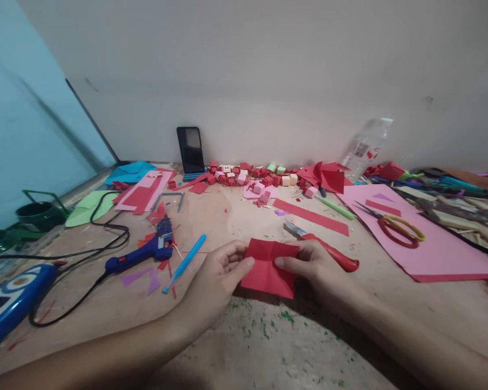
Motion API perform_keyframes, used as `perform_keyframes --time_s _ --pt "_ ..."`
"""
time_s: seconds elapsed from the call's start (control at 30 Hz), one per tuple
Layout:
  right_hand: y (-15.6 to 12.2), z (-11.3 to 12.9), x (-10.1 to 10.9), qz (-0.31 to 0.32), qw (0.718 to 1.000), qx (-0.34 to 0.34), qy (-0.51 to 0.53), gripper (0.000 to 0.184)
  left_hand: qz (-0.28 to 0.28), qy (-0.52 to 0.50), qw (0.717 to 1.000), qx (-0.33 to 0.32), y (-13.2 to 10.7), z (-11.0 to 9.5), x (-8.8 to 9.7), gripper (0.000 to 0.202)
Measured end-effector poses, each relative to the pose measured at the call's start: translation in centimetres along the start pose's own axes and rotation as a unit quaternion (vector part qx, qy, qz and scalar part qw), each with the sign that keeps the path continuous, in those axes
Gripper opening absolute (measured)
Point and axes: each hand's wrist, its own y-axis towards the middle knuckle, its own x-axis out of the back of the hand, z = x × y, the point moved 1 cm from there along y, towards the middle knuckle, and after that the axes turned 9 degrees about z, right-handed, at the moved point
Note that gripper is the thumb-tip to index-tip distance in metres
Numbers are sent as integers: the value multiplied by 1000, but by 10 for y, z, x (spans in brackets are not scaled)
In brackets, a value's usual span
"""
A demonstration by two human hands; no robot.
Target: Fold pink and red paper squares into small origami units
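A small red sheet of paper (268,273) with crease lines across it is held up just above the table, near the front. My left hand (224,271) pinches its left edge, thumb on top and fingers behind. On the opposite edge my right hand (309,264) grips it in the same way. Beyond my right hand lies a red-handled knife (337,253), its blade pointing left. To the left of my left hand rests a blue pen-like tool (189,260). The fingertips behind the paper are hidden.
A blue glue gun (142,253) with a black cord lies left. Scissors (398,227) rest on a pink sheet (439,254) at right. Several little paper cubes (264,181), a phone (191,150) and a plastic bottle (364,149) line the wall. A red strip (311,216) lies behind the knife.
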Motion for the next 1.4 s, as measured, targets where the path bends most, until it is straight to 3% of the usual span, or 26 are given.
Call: perform_keyframes --time_s 0.3,0.57,0.83,1.0,1.4 --pt "1 5 -4 7 999 8 40 25 -25 22 999 7 1 3 4 20" --pt "-1 4 -4 3 1000 5 8 30 12 -11 1000 10 3 -1 0 31" --pt "-4 10 -4 45 991 36 124 43 -79 -30 996 2 1 1 2 31" --pt "-4 5 1 94 990 44 93 47 -82 -64 995 4 0 0 1 27" --pt "-4 6 4 105 989 34 96 50 -80 -99 992 16 0 1 1 34"
